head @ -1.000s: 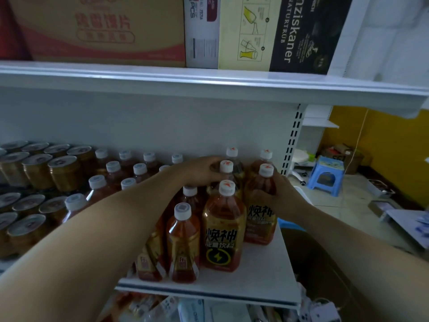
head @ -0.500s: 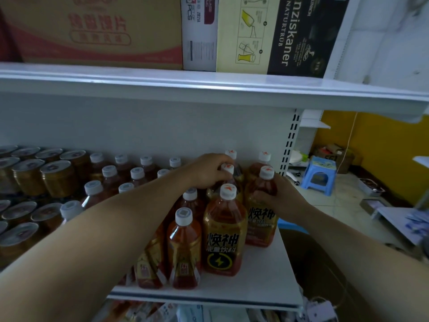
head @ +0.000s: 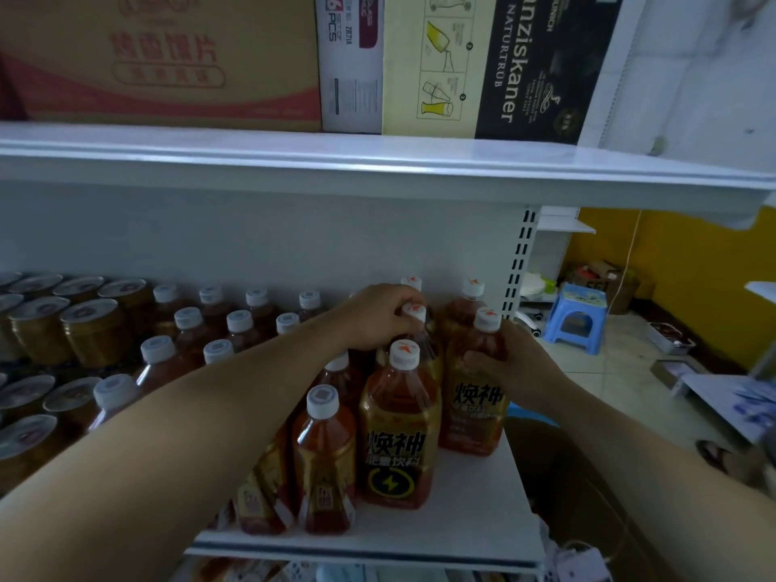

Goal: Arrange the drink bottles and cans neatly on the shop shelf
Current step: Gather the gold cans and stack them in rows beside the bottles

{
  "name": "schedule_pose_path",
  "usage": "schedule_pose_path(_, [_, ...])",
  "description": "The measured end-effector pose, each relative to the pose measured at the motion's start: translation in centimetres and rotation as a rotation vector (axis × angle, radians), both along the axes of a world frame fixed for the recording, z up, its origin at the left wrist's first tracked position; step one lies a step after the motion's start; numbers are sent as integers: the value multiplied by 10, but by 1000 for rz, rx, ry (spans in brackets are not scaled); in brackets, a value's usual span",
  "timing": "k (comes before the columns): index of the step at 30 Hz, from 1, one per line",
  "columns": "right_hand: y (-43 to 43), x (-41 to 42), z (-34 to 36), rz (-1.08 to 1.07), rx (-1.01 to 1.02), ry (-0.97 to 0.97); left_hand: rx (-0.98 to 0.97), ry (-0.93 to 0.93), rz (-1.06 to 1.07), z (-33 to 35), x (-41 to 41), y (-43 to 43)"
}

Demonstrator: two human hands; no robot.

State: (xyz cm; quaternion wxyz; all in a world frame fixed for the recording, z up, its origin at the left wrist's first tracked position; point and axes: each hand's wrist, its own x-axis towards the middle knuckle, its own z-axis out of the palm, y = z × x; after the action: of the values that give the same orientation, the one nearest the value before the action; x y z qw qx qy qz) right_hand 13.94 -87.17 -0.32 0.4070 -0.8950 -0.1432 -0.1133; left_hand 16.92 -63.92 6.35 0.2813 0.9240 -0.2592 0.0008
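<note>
Amber drink bottles with white caps stand in rows on the white shelf (head: 470, 514). My left hand (head: 376, 317) curls over the neck of a second-row bottle (head: 413, 315), just behind the front energy-drink bottle (head: 397, 430). My right hand (head: 510, 363) grips the shoulder of the right-hand bottle (head: 474, 396), which stands upright on the shelf. Two more capped bottles (head: 470, 291) stand behind it against the back panel. Smaller tea bottles (head: 323, 459) fill the rows to the left.
Gold cans (head: 96, 329) with foil lids crowd the shelf's left end. An upper shelf (head: 378, 161) carries cardboard boxes (head: 168, 60) close overhead. A slotted upright (head: 518, 262) bounds the right side. Beyond it a blue stool (head: 577, 317) stands on the floor.
Both hands stay on the same bottles. My left hand has shifted slightly down the second-row bottle's neck, and the view has tilted a little upward.
</note>
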Motion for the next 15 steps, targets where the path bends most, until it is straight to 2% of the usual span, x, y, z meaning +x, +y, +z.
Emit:
schedule_pose_path(4, [-4,0,-2,-3,18,0,25,6,-12,0,3,-3])
schedule_pose_path(8, [-7,6,-12,-46,12,48,6,92,-30,1,-2,3])
schedule_pose_path(12, [-8,14,-28,-91,10,38,-244,147,125,1,-26,15])
schedule_pose_path(15, [-5,18,-39,-167,44,34,-144,150,79,5,-53,29])
